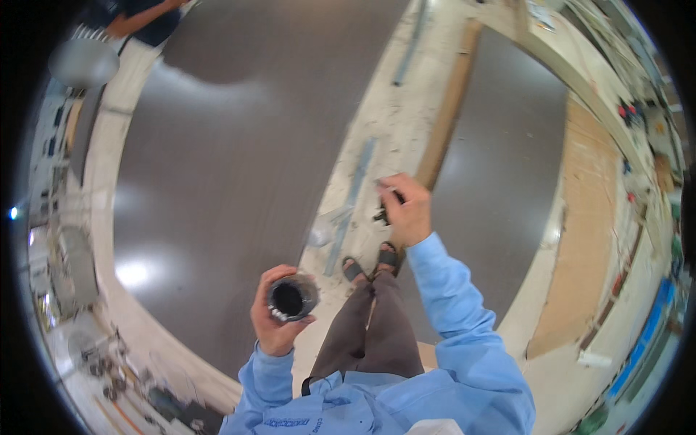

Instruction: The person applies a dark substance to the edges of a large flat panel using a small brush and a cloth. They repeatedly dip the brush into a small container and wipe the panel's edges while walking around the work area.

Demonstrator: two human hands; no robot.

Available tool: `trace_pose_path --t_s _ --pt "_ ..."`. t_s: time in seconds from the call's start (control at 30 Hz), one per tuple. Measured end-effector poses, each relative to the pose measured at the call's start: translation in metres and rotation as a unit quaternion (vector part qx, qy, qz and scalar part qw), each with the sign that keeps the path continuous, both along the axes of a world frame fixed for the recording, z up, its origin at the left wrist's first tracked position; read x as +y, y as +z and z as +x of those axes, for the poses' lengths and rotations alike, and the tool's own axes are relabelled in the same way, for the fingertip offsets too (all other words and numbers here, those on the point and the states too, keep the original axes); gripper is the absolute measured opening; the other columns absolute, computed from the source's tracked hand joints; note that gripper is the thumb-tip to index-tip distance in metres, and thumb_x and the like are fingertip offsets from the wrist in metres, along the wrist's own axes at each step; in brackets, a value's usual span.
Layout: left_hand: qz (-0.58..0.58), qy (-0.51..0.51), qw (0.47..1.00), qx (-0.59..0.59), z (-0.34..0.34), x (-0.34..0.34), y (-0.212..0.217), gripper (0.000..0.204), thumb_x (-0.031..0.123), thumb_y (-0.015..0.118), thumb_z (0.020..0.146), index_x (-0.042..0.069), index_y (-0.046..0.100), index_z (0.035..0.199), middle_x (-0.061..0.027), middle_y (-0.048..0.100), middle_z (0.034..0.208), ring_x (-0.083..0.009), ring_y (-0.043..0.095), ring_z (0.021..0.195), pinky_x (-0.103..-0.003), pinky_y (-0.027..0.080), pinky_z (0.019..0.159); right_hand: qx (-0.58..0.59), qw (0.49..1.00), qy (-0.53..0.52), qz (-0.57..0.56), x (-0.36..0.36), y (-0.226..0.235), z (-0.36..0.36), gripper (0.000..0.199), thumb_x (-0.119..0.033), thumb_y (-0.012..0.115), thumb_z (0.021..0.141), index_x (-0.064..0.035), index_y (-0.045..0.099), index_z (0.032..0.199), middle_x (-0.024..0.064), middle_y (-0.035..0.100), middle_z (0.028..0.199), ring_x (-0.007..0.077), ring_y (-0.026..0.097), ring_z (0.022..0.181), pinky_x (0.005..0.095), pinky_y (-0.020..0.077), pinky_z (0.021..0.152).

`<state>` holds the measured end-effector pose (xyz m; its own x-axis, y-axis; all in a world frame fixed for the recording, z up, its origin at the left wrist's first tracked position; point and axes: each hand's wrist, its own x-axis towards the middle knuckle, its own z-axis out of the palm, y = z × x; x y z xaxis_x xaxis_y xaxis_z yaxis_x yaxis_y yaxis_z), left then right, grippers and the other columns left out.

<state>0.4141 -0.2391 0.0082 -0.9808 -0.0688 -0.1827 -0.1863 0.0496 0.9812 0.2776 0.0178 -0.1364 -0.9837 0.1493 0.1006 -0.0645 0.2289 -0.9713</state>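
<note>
item: clear cup [310, 292], dark matter inside, mouth turned up. location: in the left hand [272, 319], fingers and thumb wrapped round its wall, seen over the near right edge of the large dark panel [225, 159].

item: small black object [394, 197], kind not discernible from here. location: pinched in the right hand [410, 212], fingers curled well in, over the lane between the panels.

item: pale floor [395, 138], a lane flecked with debris, bounded left by the large panel's long edge, right by a brown rail [447, 109]. two sandals [388, 257] stand at its near end, close together, little room sideways.

item: bluish strip [359, 177], lying lengthwise in the lane, narrowing the footing; a second strip [411, 43] farther up.

item: second dark panel [507, 145], beyond the rail; a tan board [583, 210] past its far right edge.

item: another person [148, 20], at the large panel's upper left corner, well apart from both hands.
</note>
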Motion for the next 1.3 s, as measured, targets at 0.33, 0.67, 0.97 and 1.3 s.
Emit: trace_pose_path --t_s 0.33,0.67,0.97,1.3 --pt "0.044 0.005 0.999 0.016 0.003 0.003 0.009 0.08 0.022 0.1 0.069 -0.001 0.059 0.133 -0.0132 0.054 0.135 -0.0283 0.067 0.119 -0.041 0.055 0.104 0.044 0.999 0.007 0.022 -0.023 -0.015 -0.048 0.01 -0.004 0.075 0.089 -0.0005 0.075 0.099 0.0096 0.07 0.089 0.0212 0.066 0.077 0.0324 0.052 0.071" --pt "0.001 0.024 0.999 0.024 0.012 -0.004 0.005 0.09 0.034 0.102 0.066 -0.003 0.057 0.135 -0.0156 0.053 0.135 -0.0322 0.067 0.118 -0.046 0.057 0.103 0.006 0.993 0.117 -0.012 -0.035 -0.012 -0.012 0.01 0.0 0.073 0.089 0.0005 0.074 0.098 0.0107 0.07 0.091 0.0218 0.068 0.081 0.0315 0.0533 0.074" --pt "0.022 0.025 0.998 0.046 0.014 0.002 0.004 0.08 0.021 0.1 0.068 0.0 0.06 0.134 -0.0149 0.054 0.134 -0.0266 0.064 0.121 -0.045 0.058 0.105 -0.049 0.975 0.215 0.03 -0.054 -0.001 0.009 0.011 0.002 0.076 0.085 -0.0003 0.074 0.096 0.0099 0.07 0.09 0.0221 0.07 0.083 0.0319 0.0544 0.075" --pt "0.051 0.026 0.997 0.046 0.017 0.009 0.0 0.081 0.021 0.1 0.068 0.0 0.059 0.135 -0.0152 0.054 0.135 -0.0268 0.063 0.123 -0.045 0.057 0.106 0.007 0.986 0.167 0.013 -0.057 -0.012 0.014 0.013 0.001 0.078 0.081 -0.0005 0.074 0.094 0.0111 0.07 0.09 0.0265 0.07 0.08 0.0344 0.0545 0.072"
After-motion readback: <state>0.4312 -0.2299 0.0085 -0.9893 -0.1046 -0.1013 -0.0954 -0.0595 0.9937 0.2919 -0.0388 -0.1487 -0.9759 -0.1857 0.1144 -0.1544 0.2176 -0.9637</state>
